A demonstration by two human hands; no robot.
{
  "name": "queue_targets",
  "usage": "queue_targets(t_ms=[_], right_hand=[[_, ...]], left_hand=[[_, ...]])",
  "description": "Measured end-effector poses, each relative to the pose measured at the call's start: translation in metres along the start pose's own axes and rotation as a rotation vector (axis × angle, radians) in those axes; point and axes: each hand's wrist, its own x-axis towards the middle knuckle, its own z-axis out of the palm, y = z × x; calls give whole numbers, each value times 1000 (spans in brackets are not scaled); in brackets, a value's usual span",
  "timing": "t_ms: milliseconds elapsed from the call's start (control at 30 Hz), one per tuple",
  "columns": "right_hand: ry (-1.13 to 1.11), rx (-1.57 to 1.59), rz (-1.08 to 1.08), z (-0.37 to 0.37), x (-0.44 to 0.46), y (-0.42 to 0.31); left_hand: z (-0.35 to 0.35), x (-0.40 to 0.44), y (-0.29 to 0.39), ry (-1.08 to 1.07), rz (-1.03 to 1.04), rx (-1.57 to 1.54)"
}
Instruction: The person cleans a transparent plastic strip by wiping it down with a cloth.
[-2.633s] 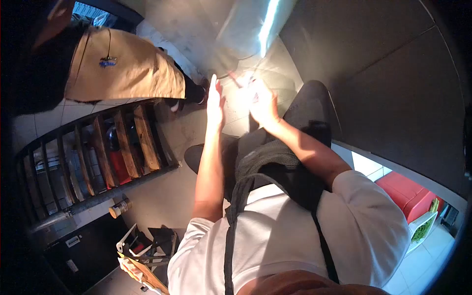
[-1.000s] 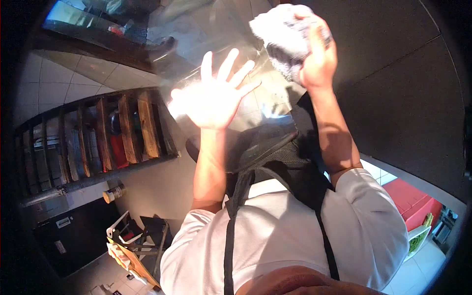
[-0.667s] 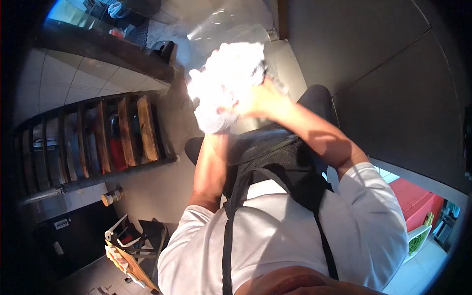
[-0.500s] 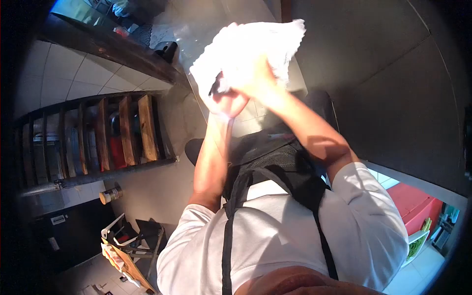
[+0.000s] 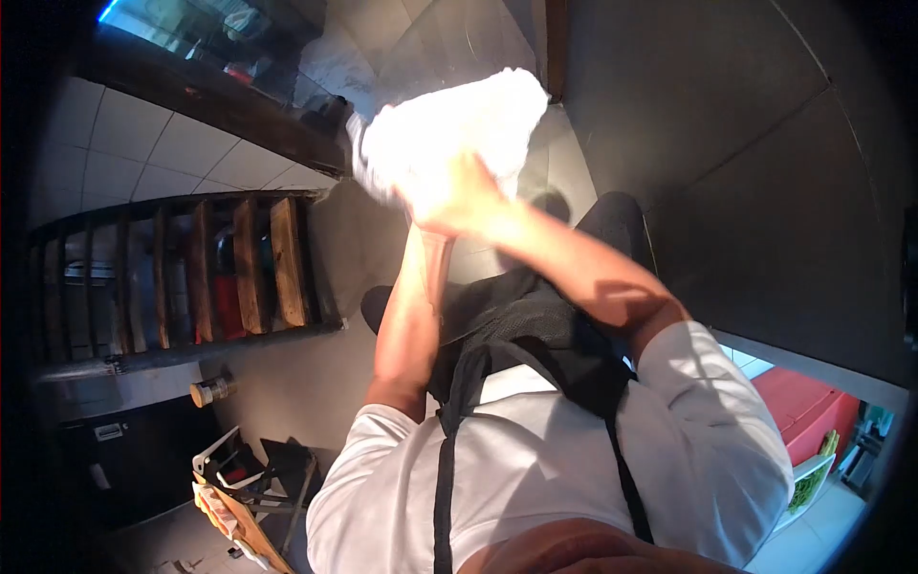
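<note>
A bunched white cloth (image 5: pixel 454 124), bright and overexposed, spreads in front of my body at the upper middle. My right hand (image 5: pixel 467 196) holds its lower part, with the forearm reaching in from the right. Behind and below that hand is my left hand (image 5: pixel 419 215), close against the cloth. Its fingers are hidden by the cloth and my right hand. Glare blurs the outlines of both hands where they meet. My black apron (image 5: pixel 516 325) lies below them over a white shirt.
A slatted rack of wood and dark metal (image 5: pixel 201 273) stands at the left. Large dark panels (image 5: pixel 746 153) rise at the right. A folding stand (image 5: pixel 277 478) is at the lower left. At the lower right are a red box (image 5: pixel 803 407) and a white basket with green contents (image 5: pixel 808 488).
The person in the tan apron has left view. My left hand was spread open and is now mostly hidden. My right hand has brought the cloth over to it, and the cloth's shape has changed.
</note>
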Motion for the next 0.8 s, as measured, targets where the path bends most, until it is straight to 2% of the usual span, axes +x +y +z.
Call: queue_targets(t_ms=[33, 67, 100, 133, 167, 200, 267, 300, 367, 400, 433, 500, 533, 600, 667, 733, 767, 800], right_hand=[[61, 115, -81, 16, -23, -6], [102, 189, -175, 26, -42, -11], [54, 93, -260, 29, -59, -19], [2, -2, -343, 26, -75, -20], [-157, -46, -319, 25, -85, -6], [-152, 141, -208, 24, -89, 6], [88, -342, -287, 1, -66, 25], [158, -285, -182, -5, -44, 41], [299, -170, 33, -20, 2, 77], [271, -70, 145, -24, 6, 74], [251, 25, 260, -28, 10, 72], [35, 286, 473, -30, 8, 44], [44, 220, 280, -19, -5, 36], [61, 189, 61, 12, -51, 20], [34, 162, -61, 24, -90, -5], [-183, 19, -173, 20, -119, -17], [-194, -1, -167, 18, -119, -14], [-204, -24, -161, 17, -116, -8]], left_hand=[[0, 1, -1, -13, 27, -77], [26, -7, -13, 389, 195, 677], [43, -14, -20, 791, 367, 1433], [47, -11, -3, 838, 177, 1767], [39, -9, -14, 838, 207, 1788], [29, -4, -29, 838, 232, 1810], [23, 1, -48, 934, 385, 2085], [22, 3, -51, 976, 463, 2221], [24, -6, -32, 966, 315, 1895], [22, -12, -26, 959, 252, 1727], [14, -10, -29, 901, 220, 1722], [14, -10, -22, 888, 408, 2094], [12, -9, -17, 865, 511, 2275], [11, -10, -20, 837, 443, 1979], [18, -9, -24, 805, 376, 1692], [32, -20, 7, 714, 215, 1706], [34, -19, 14, 659, 134, 1710], [33, -23, 16, 683, 169, 1723]])
